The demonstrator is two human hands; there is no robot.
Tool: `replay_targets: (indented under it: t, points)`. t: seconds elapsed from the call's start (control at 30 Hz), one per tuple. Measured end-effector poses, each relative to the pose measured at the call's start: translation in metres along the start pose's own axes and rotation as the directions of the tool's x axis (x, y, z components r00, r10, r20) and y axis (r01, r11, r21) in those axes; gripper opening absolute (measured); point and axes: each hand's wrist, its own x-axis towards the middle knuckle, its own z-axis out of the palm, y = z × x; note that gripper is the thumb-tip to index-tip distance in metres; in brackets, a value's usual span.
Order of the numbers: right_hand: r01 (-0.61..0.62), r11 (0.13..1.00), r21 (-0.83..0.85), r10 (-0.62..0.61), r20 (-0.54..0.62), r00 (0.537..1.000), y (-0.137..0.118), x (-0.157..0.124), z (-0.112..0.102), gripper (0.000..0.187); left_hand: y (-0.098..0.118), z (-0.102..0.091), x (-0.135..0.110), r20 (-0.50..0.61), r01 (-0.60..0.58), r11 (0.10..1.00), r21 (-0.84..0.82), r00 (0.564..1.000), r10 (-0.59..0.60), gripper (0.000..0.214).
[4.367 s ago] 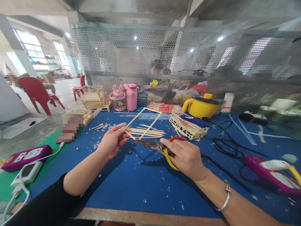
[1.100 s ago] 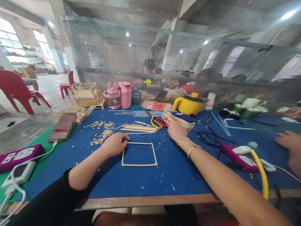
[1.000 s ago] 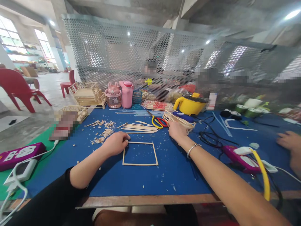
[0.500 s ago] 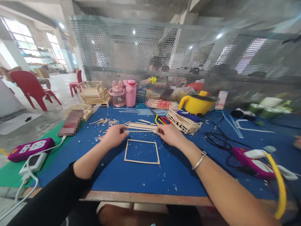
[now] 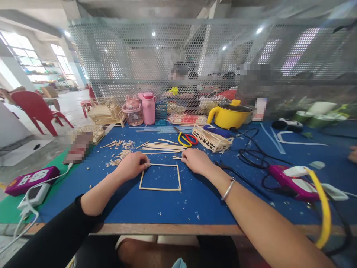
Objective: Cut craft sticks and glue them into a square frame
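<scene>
A rectangular frame of thin wooden sticks (image 5: 160,189) lies flat on the blue tabletop. My left hand (image 5: 133,165) is closed, thumb and fingers pinched at the frame's far left corner, partly hiding it. My right hand (image 5: 196,160) pinches wooden sticks (image 5: 176,157) whose short ends poke out leftward, just beyond the frame's far right corner; the rest is covered by the fingers. Behind both hands lies a bundle of loose wooden sticks (image 5: 161,147). Scissors (image 5: 184,140) with yellow and red handles rest at the bundle's right end.
Small wooden scraps (image 5: 119,158) are scattered left of the bundle. A stick-built basket (image 5: 212,139) and a yellow pot (image 5: 230,116) stand right of centre. Pink bottles (image 5: 147,109) stand before the perforated screen (image 5: 125,63). Cables and a purple power strip (image 5: 291,182) lie right.
My left hand has come down from the stick bundle to the frame's corner. My right hand has drawn away from the bundle with stick ends showing. The view has shifted slightly.
</scene>
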Motion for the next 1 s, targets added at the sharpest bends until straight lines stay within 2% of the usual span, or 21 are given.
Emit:
replay_targets:
  t: [0.23, 0.33, 0.4, 0.47, 0.5, 0.53, 0.57, 0.6, 0.67, 0.73, 0.8, 0.87, 1.0]
  points:
    - [-0.016, 0.997, 0.078, 0.023, -0.082, 0.996, -0.002, -0.003, -0.008, 0.017, 0.004, 0.005, 0.0, -0.033, -0.005, 1.0, 0.014, 0.999, 0.006, 0.022]
    - [0.053, 0.97, 0.237, -0.038, -0.069, 0.997, -0.004, -0.004, -0.011, 0.018, 0.005, 0.004, 0.001, -0.114, 0.03, 0.999, -0.045, 0.993, -0.035, 0.027]
    - [0.092, 0.864, 0.495, -0.101, -0.007, 0.995, -0.007, -0.004, -0.01, 0.019, 0.011, 0.0, 0.006, -0.257, 0.041, 0.992, -0.12, 0.964, -0.071, 0.032]
    - [0.068, 0.645, 0.761, -0.166, 0.052, 0.985, -0.011, -0.005, -0.008, 0.019, 0.02, -0.003, 0.013, -0.334, 0.003, 0.96, -0.279, 0.937, -0.1, 0.035]
    - [0.045, 0.532, 0.846, -0.186, 0.066, 0.98, -0.013, -0.005, -0.007, 0.02, 0.026, -0.004, 0.016, -0.311, -0.021, 0.913, -0.407, 0.943, -0.118, 0.036]
    - [0.025, 0.433, 0.901, -0.197, 0.068, 0.978, -0.015, -0.005, -0.005, 0.022, 0.031, -0.004, 0.019, -0.238, -0.029, 0.825, -0.564, 0.963, -0.129, 0.039]
    - [0.01, 0.358, 0.934, -0.2, 0.066, 0.978, -0.017, -0.005, -0.003, 0.024, 0.037, -0.004, 0.022, -0.143, -0.009, 0.691, -0.723, 0.98, -0.137, 0.042]
    - [0.0, 0.309, 0.951, -0.196, 0.064, 0.978, -0.019, -0.005, -0.001, 0.026, 0.041, -0.003, 0.023, -0.055, 0.024, 0.524, -0.851, 0.989, -0.135, 0.044]
    - [-0.011, 0.269, 0.963, -0.184, 0.062, 0.981, -0.022, -0.005, 0.001, 0.027, 0.047, 0.0, 0.023, 0.09, 0.11, 0.194, -0.975, 0.99, -0.113, 0.042]
    - [-0.012, 0.252, 0.968, -0.177, 0.058, 0.983, -0.025, -0.006, 0.002, 0.027, 0.048, 0.003, 0.019, 0.178, 0.177, -0.024, -0.984, 0.98, -0.089, 0.033]
    - [-0.017, 0.225, 0.974, -0.165, 0.056, 0.985, -0.029, -0.007, 0.001, 0.026, 0.047, 0.004, 0.014, 0.225, 0.215, -0.131, -0.968, 0.972, -0.066, 0.027]
    - [-0.035, 0.184, 0.982, -0.161, 0.065, 0.985, -0.033, -0.009, -0.001, 0.026, 0.044, 0.005, 0.009, 0.241, 0.231, -0.186, -0.955, 0.97, -0.031, 0.026]
    - [-0.051, 0.093, 0.994, -0.191, 0.068, 0.979, -0.041, -0.013, -0.005, 0.024, 0.042, 0.003, 0.002, 0.231, 0.233, -0.21, -0.95, 0.972, 0.035, 0.033]
